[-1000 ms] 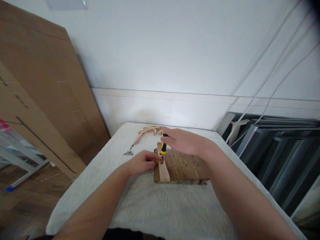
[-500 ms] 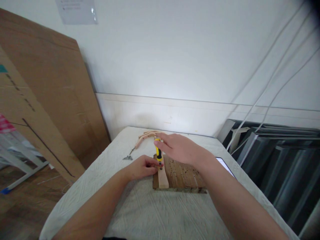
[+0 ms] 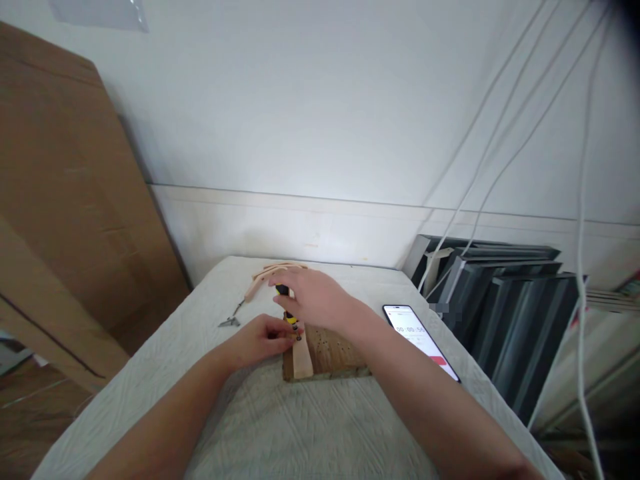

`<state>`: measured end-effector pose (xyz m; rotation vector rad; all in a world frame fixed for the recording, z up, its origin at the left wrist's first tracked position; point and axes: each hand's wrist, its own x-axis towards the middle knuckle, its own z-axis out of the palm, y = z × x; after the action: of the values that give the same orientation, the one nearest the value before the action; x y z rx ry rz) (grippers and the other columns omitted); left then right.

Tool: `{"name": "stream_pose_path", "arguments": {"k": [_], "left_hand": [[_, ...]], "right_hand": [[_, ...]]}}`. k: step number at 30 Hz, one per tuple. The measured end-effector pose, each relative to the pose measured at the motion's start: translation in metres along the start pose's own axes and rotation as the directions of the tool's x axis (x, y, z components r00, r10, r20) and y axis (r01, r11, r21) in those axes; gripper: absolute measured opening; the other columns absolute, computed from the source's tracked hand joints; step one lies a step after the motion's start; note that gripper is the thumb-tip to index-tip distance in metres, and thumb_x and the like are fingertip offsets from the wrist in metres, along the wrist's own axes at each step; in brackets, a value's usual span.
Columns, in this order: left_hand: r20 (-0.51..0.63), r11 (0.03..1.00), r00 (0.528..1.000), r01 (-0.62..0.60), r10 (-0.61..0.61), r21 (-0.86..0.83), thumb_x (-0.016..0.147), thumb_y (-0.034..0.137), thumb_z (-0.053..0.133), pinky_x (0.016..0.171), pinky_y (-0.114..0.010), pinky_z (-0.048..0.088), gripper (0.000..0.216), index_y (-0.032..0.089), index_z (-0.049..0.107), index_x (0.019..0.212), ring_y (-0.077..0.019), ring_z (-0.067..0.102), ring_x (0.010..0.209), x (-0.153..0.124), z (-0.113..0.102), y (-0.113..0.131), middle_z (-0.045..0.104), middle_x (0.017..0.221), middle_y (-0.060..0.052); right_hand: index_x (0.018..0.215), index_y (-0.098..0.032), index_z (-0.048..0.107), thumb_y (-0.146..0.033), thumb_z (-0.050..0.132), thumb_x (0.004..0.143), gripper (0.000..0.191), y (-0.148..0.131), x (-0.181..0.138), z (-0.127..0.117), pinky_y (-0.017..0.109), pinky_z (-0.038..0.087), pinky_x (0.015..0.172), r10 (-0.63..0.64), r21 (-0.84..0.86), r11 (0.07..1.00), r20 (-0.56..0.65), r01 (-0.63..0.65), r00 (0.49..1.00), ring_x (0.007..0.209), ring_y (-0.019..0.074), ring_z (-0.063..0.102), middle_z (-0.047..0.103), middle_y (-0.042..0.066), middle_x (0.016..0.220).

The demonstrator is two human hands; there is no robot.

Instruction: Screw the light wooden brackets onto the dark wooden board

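My right hand [image 3: 320, 300] grips a yellow-and-black screwdriver [image 3: 291, 318] by its handle. The tool leans to the left, its tip down at a small dark fitting or screw on a pale, shaped wooden piece [image 3: 303, 363]. Pinched around the near-left side of that piece, close to the tip, is my left hand [image 3: 263, 340]; its fingertips are partly hidden. Beneath the wooden piece lies a brown wooden board [image 3: 333, 353] full of small holes, its right part covered by my right forearm.
Several curved wooden pieces [image 3: 254, 287] and small metal parts [image 3: 230, 321] lie at the table's back left. A phone showing a timer [image 3: 413, 331] rests on the right. Cardboard [image 3: 75, 167] stands left; grey panels [image 3: 505, 293] and white cables [image 3: 583, 267] are right.
My view has turned right, bringing the whole phone into sight. The screwdriver has gone from nearly upright to tilted left, and my right fingers now wrap its handle more.
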<state>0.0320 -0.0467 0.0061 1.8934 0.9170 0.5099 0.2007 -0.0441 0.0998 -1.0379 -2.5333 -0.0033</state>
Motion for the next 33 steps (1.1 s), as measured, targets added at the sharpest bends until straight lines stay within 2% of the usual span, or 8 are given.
{"name": "stream_pose_path", "arguments": {"k": [5, 10, 15, 17, 22, 25, 30, 33], "left_hand": [[-0.007, 1.0, 1.0, 0.017, -0.017, 0.005, 0.081, 0.044, 0.058, 0.054, -0.022, 0.025, 0.04, 0.012, 0.07, 0.1, -0.0095, 0.034, 0.058, 0.002, 0.0, -0.007, 0.044, 0.06, 0.002], [-0.033, 0.999, 0.999, 0.041, -0.041, 0.014, 0.079, 0.04, 0.06, 0.053, -0.022, 0.025, 0.04, 0.01, 0.071, 0.103, -0.0087, 0.033, 0.055, 0.001, 0.001, -0.006, 0.042, 0.056, 0.003], [-0.079, 0.998, 0.995, 0.056, -0.054, 0.021, 0.078, 0.037, 0.061, 0.054, -0.022, 0.029, 0.037, 0.013, 0.073, 0.104, -0.0109, 0.04, 0.058, 0.001, 0.002, -0.006, 0.055, 0.06, 0.0], [-0.07, 0.999, 0.997, 0.037, -0.036, 0.023, 0.079, 0.036, 0.06, 0.054, -0.022, 0.03, 0.034, 0.014, 0.074, 0.101, -0.0112, 0.043, 0.059, 0.001, 0.002, -0.007, 0.059, 0.062, 0.0], [-0.07, 0.999, 0.997, 0.03, -0.028, 0.025, 0.079, 0.034, 0.059, 0.055, -0.022, 0.031, 0.034, 0.014, 0.074, 0.103, -0.0117, 0.045, 0.06, 0.001, 0.002, -0.006, 0.062, 0.065, -0.001], [-0.068, 0.999, 0.997, 0.028, -0.026, 0.027, 0.08, 0.033, 0.057, 0.056, -0.023, 0.031, 0.034, 0.014, 0.073, 0.104, -0.0116, 0.045, 0.061, 0.001, 0.002, -0.004, 0.064, 0.069, -0.002], [-0.056, 0.999, 0.998, 0.026, -0.023, 0.047, 0.081, 0.03, 0.054, 0.055, -0.022, 0.029, 0.035, 0.014, 0.072, 0.106, -0.0096, 0.041, 0.058, 0.001, 0.001, -0.003, 0.061, 0.067, -0.001], [-0.056, 0.998, 0.998, 0.026, -0.022, 0.064, 0.081, 0.028, 0.054, 0.055, -0.022, 0.028, 0.035, 0.016, 0.072, 0.108, -0.0092, 0.04, 0.057, 0.002, 0.001, -0.004, 0.06, 0.066, 0.0]], "right_hand": [[0.117, -0.018, 0.055, -0.053, 0.042, 0.09, 0.046, -0.007, -0.004, -0.011, 0.033, 0.046, 0.069, 0.184, -0.154, 0.972, 0.039, -0.176, 0.982, 0.085, 0.0253, 0.066, 0.071, 0.012, 0.094], [0.123, -0.02, 0.056, -0.029, 0.027, 0.096, 0.041, -0.003, -0.009, -0.025, 0.031, 0.044, 0.077, 0.177, -0.091, 0.982, 0.121, -0.166, 0.977, 0.099, 0.0226, 0.063, 0.069, 0.011, 0.112], [0.083, -0.018, 0.07, -0.047, 0.033, 0.094, 0.049, 0.002, -0.008, -0.032, 0.03, 0.042, 0.063, 0.266, -0.224, 0.947, 0.145, -0.23, 0.953, 0.078, 0.023, 0.065, 0.072, 0.012, 0.085], [0.083, -0.018, 0.07, -0.054, 0.03, 0.093, 0.055, 0.0, -0.008, -0.031, 0.032, 0.041, 0.062, 0.312, -0.267, 0.924, 0.112, -0.274, 0.943, 0.079, 0.0251, 0.065, 0.071, 0.013, 0.085], [0.108, -0.019, 0.062, -0.041, 0.023, 0.097, 0.046, 0.0, -0.014, -0.035, 0.032, 0.043, 0.07, 0.182, -0.023, 0.983, 0.213, -0.181, 0.96, 0.084, 0.0206, 0.063, 0.07, 0.009, 0.098], [0.104, -0.021, 0.064, -0.036, 0.027, 0.097, 0.041, 0.006, -0.014, -0.038, 0.03, 0.043, 0.072, 0.095, 0.043, 0.993, 0.25, -0.109, 0.964, 0.085, 0.0181, 0.062, 0.07, 0.006, 0.096], [0.078, -0.017, 0.07, -0.056, 0.024, 0.093, 0.062, 0.007, -0.008, -0.032, 0.034, 0.043, 0.064, 0.341, -0.246, 0.921, 0.135, -0.302, 0.93, 0.079, 0.0255, 0.064, 0.07, 0.014, 0.08], [0.082, -0.016, 0.07, -0.058, 0.02, 0.093, 0.066, 0.008, -0.008, -0.028, 0.034, 0.043, 0.066, 0.381, -0.243, 0.908, 0.14, -0.342, 0.914, 0.082, 0.0266, 0.065, 0.071, 0.015, 0.085]]}}
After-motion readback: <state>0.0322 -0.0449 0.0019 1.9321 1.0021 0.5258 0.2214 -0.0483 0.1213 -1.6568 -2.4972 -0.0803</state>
